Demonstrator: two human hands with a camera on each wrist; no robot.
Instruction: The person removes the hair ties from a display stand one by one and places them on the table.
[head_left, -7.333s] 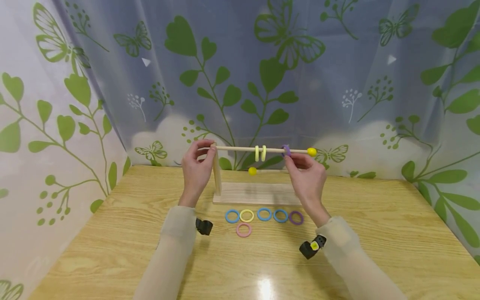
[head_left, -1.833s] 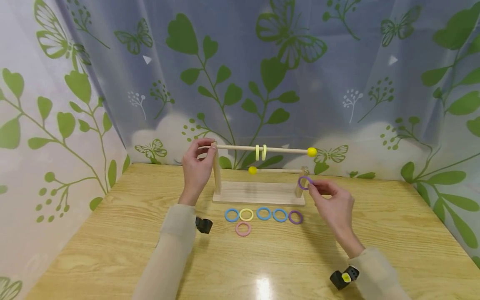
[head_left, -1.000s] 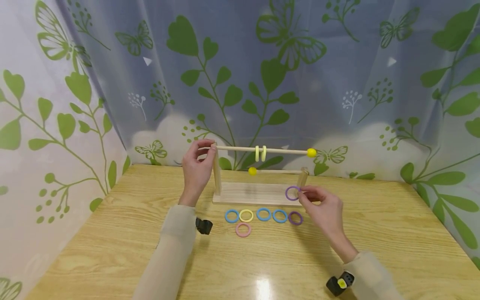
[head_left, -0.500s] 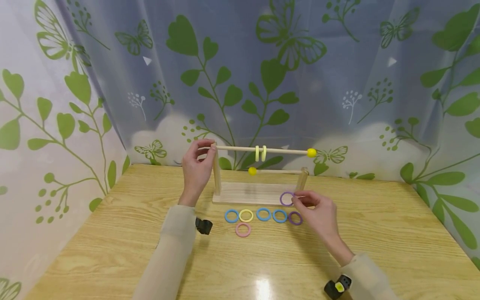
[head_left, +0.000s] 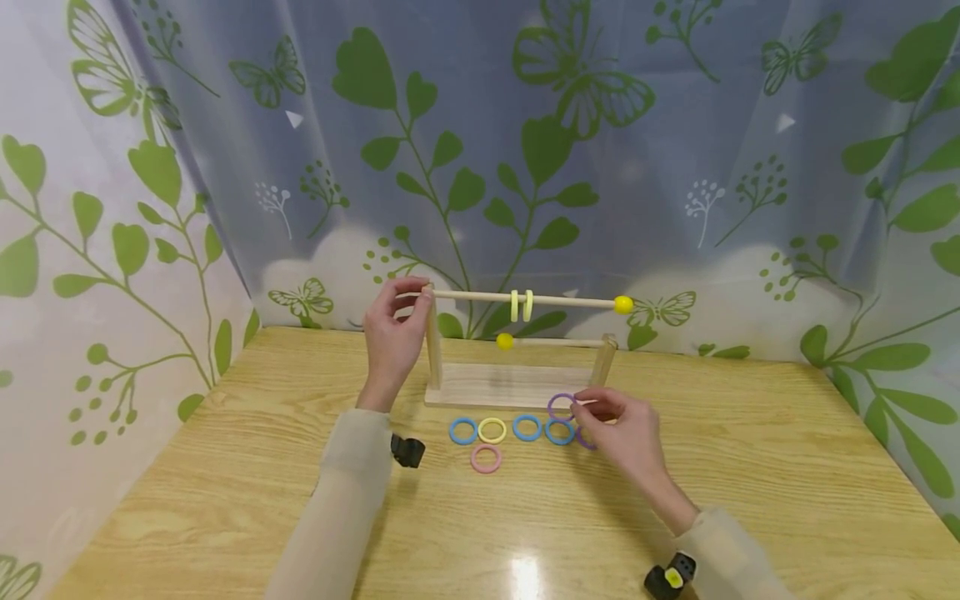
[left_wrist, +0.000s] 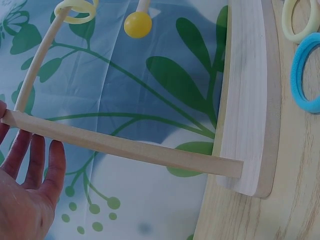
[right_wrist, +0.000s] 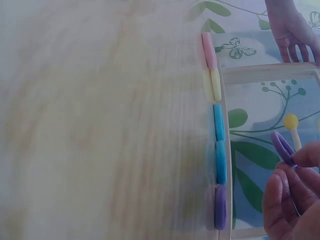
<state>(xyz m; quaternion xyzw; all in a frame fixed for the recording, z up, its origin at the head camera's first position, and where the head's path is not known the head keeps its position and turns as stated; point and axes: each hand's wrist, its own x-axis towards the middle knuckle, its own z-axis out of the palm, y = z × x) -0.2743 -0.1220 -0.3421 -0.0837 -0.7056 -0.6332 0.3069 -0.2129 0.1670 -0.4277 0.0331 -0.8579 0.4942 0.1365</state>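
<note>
A wooden stand (head_left: 510,387) has two posts and two rods with yellow ball tips. My left hand (head_left: 395,337) holds the top of its taller left post (left_wrist: 125,146); thumb and fingers meet there in the head view. Two pale yellow rings (head_left: 528,306) hang on the upper rod (head_left: 472,296). Between thumb and fingertips my right hand (head_left: 626,433) pinches a purple hair ring (head_left: 561,397), tilted up in front of the stand's base. That ring overlaps a blue ring (head_left: 559,442) in the head view. Another purple ring (right_wrist: 220,207) is partly hidden behind the right hand there.
On the wood-grain table (head_left: 262,500), a row along the stand's front includes more blue rings (head_left: 527,439) and a yellow ring (head_left: 492,442). A pink ring (head_left: 486,469) lies nearer me. Behind the table hangs a leaf-patterned curtain (head_left: 465,125).
My right hand has drawn the purple ring off the upper rod past the yellow tip, then lowered it leftward towards the row of rings. My left hand has stayed on the post.
</note>
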